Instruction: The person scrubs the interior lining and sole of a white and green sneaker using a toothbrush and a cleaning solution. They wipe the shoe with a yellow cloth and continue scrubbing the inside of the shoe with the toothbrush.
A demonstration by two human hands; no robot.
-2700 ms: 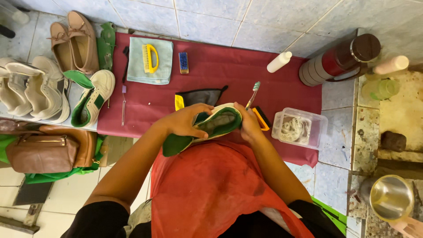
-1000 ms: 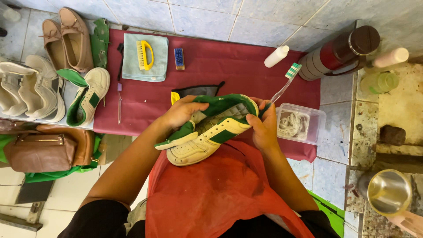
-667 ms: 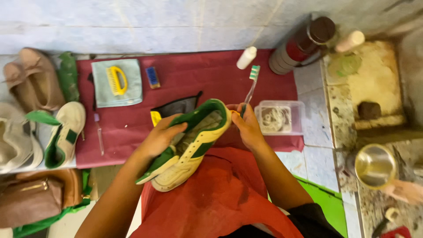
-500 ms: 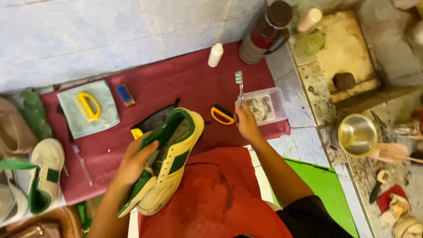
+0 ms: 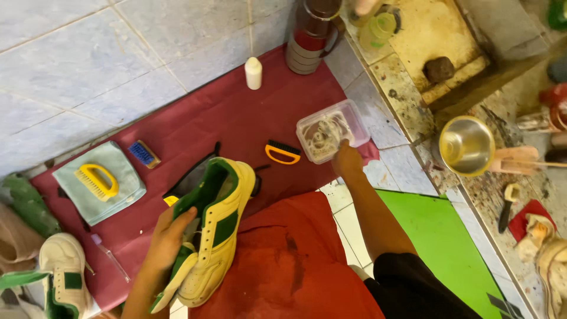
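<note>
Cream-and-green sneaker [image 5: 215,230]: in my left hand [image 5: 167,236], grip wrapped round its collar, toe at 7 o'clock, heel at 1.
Right hand [image 5: 347,160]: at the clear tub [image 5: 332,130], 2 o'clock from the shoe; can't tell the grip.
Nearer hand: left, obviously.

Cream sneaker [image 5: 221,227] with green panels and lining; maroon cloth [image 5: 224,127]; yellow-handled brush [image 5: 96,181] on a pale teal towel [image 5: 127,189]; orange-handled black brush [image 5: 282,152]; red apron [image 5: 283,266].

Maroon cloth [image 5: 236,118] on tiled floor [image 5: 88,53]
</note>
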